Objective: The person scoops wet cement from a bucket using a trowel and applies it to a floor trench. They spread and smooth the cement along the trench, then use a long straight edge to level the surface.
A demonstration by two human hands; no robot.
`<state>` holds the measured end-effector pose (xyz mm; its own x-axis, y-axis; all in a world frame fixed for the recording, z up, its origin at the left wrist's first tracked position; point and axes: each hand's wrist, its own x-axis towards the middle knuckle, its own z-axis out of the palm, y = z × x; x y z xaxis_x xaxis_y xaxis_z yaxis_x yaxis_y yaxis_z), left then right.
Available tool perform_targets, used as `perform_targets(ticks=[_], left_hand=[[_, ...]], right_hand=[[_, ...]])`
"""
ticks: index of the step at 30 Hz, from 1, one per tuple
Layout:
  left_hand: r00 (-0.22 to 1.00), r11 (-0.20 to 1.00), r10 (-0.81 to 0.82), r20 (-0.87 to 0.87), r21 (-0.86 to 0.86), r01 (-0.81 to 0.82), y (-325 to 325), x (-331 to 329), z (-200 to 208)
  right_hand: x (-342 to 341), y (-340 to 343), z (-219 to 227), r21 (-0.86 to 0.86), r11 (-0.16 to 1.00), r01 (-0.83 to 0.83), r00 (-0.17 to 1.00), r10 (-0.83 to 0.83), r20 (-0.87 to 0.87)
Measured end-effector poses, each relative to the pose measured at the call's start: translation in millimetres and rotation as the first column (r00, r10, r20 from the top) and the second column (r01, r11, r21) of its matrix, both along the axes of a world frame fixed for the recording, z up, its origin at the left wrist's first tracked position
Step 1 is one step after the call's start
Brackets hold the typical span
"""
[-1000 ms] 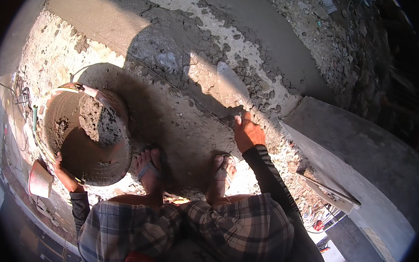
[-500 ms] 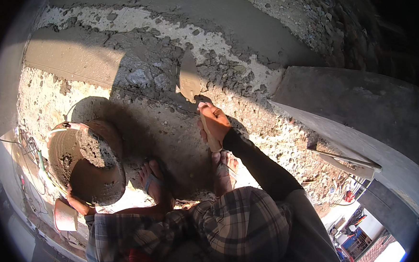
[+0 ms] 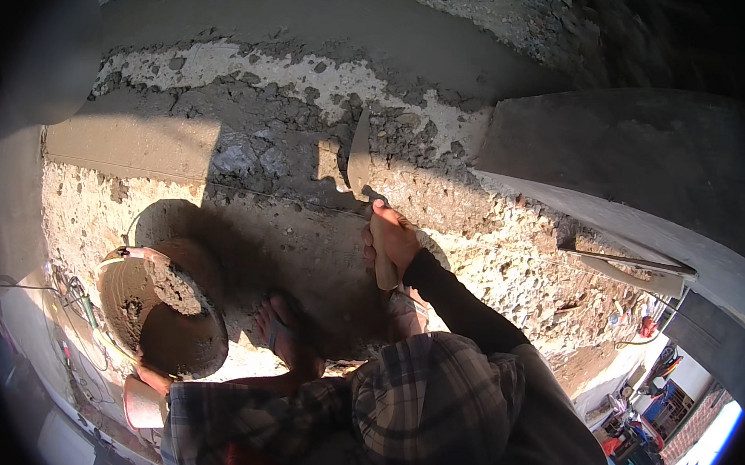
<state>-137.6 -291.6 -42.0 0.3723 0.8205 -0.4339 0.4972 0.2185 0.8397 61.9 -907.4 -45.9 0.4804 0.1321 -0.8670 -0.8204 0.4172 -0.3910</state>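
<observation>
My right hand (image 3: 396,241) is closed around the wooden handle of a trowel (image 3: 359,157). The trowel's blade points away from me, turned nearly edge-on, over the rough edge of a strip of wet mortar (image 3: 263,132). At the lower left, my left hand (image 3: 155,379) grips the near rim of a tilted bucket (image 3: 202,265); part of that hand is hidden by the bucket. Grey mortar (image 3: 178,285) clings to the inside of the bucket, whose mouth faces left and toward me. The mortar strip is smooth at its left end and lumpy beside the trowel.
A pale reddish pot (image 3: 144,403) stands next to my left hand. Cables (image 3: 86,309) lie left of the bucket. Another smooth mortar band (image 3: 317,20) runs along the far side. To the right is a grey-topped ledge (image 3: 617,137). My sandalled feet (image 3: 285,334) stand between bucket and trowel.
The trowel's blade has turned from showing its flat face to nearly edge-on. The view has shifted a little, and my left hand stays at the bucket's rim.
</observation>
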Motion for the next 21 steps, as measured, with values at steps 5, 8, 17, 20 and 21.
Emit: perform_targets(ticks=[5, 8, 17, 20, 21], left_hand=[[1.000, 1.000, 0.020, -0.005, 0.021, -0.020, 5.1, 0.0, 9.1], [1.000, 0.999, 0.014, -0.012, 0.036, -0.013, 10.8, -0.2, 13.0], [1.000, 0.999, -0.019, -0.024, 0.038, 0.019, 4.4, 12.2, 13.0], [0.999, 0.999, -0.006, -0.037, 0.052, 0.007, 3.7, 9.0, 15.7], [0.999, 0.999, -0.001, -0.039, 0.051, 0.003, 3.0, 8.7, 16.4]], right_hand=[[-86.8, -66.8, 21.8, -0.218, 0.925, 0.312, 0.943, -0.329, -0.047], [-113.7, -68.4, 20.7, -0.256, 0.961, 0.103, 0.985, -0.063, 0.160], [54.0, 24.9, -29.8, 0.147, 0.985, 0.089, 0.972, -0.118, 0.201], [24.3, 1.9, -16.6, 0.042, 0.947, 0.320, 0.942, -0.322, 0.089], [1.5, -12.0, -5.8, -0.012, 0.922, 0.388, 0.922, -0.388, -0.003]])
